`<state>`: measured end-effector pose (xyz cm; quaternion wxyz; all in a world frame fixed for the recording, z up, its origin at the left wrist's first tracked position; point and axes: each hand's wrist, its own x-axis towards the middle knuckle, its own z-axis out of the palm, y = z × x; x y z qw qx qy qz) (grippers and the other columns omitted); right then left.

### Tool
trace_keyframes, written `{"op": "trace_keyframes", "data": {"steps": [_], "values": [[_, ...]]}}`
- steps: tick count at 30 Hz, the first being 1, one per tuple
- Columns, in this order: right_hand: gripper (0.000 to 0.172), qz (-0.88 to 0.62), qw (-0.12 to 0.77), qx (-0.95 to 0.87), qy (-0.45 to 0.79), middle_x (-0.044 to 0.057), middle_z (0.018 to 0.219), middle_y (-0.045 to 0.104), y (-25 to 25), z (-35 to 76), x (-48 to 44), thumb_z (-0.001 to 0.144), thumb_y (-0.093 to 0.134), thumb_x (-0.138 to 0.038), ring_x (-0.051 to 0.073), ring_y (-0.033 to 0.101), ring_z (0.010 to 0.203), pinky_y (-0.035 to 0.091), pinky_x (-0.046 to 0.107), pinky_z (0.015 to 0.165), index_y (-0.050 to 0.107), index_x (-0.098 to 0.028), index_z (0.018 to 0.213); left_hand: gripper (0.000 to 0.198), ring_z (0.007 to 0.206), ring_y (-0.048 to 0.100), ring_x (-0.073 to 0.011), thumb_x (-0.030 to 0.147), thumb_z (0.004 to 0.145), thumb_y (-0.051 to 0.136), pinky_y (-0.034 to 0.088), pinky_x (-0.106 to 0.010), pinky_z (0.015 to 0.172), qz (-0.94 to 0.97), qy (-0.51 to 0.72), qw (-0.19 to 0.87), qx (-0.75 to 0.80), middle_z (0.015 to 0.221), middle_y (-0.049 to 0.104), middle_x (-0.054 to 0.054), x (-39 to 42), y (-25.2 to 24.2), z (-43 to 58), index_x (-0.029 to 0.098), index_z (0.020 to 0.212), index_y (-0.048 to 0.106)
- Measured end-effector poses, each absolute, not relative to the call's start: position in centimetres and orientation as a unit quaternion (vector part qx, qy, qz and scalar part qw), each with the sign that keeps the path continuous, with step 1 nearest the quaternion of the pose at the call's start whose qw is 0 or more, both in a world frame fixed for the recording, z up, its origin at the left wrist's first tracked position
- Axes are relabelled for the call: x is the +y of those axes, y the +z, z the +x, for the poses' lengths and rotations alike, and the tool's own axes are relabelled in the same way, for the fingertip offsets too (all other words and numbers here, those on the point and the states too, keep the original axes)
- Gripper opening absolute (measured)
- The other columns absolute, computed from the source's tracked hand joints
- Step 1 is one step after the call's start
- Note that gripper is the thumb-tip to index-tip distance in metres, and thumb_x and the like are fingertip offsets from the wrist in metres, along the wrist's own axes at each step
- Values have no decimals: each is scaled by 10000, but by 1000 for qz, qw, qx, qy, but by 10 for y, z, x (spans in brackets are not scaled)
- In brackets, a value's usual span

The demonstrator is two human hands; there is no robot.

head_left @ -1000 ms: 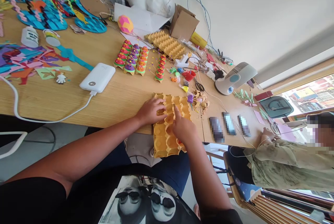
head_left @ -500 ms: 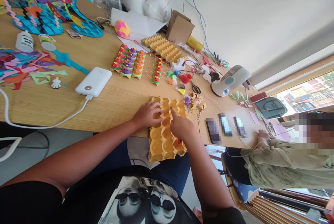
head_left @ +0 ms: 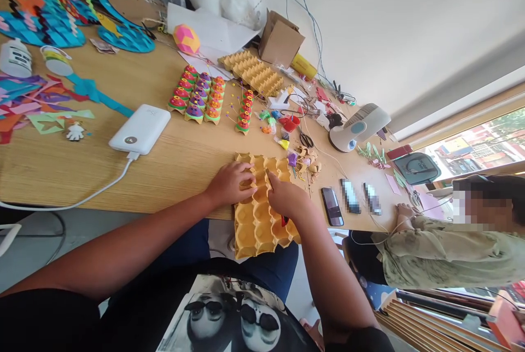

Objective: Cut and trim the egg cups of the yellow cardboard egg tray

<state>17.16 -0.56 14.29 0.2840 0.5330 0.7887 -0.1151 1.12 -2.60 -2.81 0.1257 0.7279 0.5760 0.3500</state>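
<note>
A yellow cardboard egg tray (head_left: 256, 226) lies at the near edge of the wooden table (head_left: 184, 163) and hangs partly over it. My left hand (head_left: 229, 182) rests on the tray's left side, fingers curled over its cells and holding it down. My right hand (head_left: 287, 199) is closed round a thin tool with a red handle (head_left: 283, 221). The tool's tip touches the tray near its middle.
A white power bank (head_left: 139, 129) with its cable lies to the left. Beyond the tray are decorated egg cups (head_left: 197, 98), a second egg tray (head_left: 250, 70), a cardboard box (head_left: 281, 40), scissors (head_left: 304, 137), a small fan (head_left: 356, 125) and phones (head_left: 331, 205). Another person (head_left: 443, 248) sits at the right.
My view has drifted a little, so things on the table sit further left. Both hands stay on the egg tray, and my right hand has shifted slightly along it.
</note>
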Motion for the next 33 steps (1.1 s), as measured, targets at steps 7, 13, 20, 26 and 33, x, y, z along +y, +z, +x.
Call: {"op": "trace_keyframes", "data": {"steps": [7, 13, 20, 26, 33], "values": [[657, 530, 280, 792, -116, 127, 1316, 726, 141, 179, -3, 1046, 332, -345, 302, 699, 1154, 519, 401, 888, 186, -289, 1684, 278, 1226, 592, -324, 497, 867, 681, 499, -520, 1036, 730, 349, 127, 574, 1401, 629, -69, -27, -26, 11, 263, 978, 780], [639, 538, 287, 784, -117, 132, 1324, 720, 134, 174, 2, 1043, 339, -314, 288, 702, 1148, 526, 384, 874, 239, -272, 1673, 273, 1205, 593, -308, 502, 876, 672, 499, -506, 1035, 735, 346, 125, 570, 1416, 622, -53, -27, -27, 11, 263, 965, 769], [649, 535, 280, 790, -104, 130, 1259, 752, 128, 178, -2, 1047, 337, -334, 292, 724, 1099, 531, 377, 846, 213, -267, 1681, 285, 1215, 592, -317, 513, 878, 673, 498, -516, 1031, 733, 345, 127, 572, 1418, 621, -65, -28, -25, 11, 255, 957, 766], [661, 541, 275, 791, -76, 138, 1172, 777, 118, 178, -12, 1061, 320, -327, 288, 747, 1029, 539, 365, 794, 144, -240, 1692, 290, 1228, 581, -320, 527, 873, 679, 492, -514, 1046, 730, 347, 136, 573, 1410, 620, -58, -28, -25, 11, 273, 978, 773], [660, 544, 257, 795, -71, 133, 1105, 795, 115, 184, -18, 1068, 346, -336, 277, 762, 982, 521, 331, 748, 155, -235, 1691, 323, 1222, 589, -320, 538, 889, 662, 491, -503, 1048, 738, 352, 131, 560, 1391, 623, -79, -27, -26, 9, 255, 992, 779]]}}
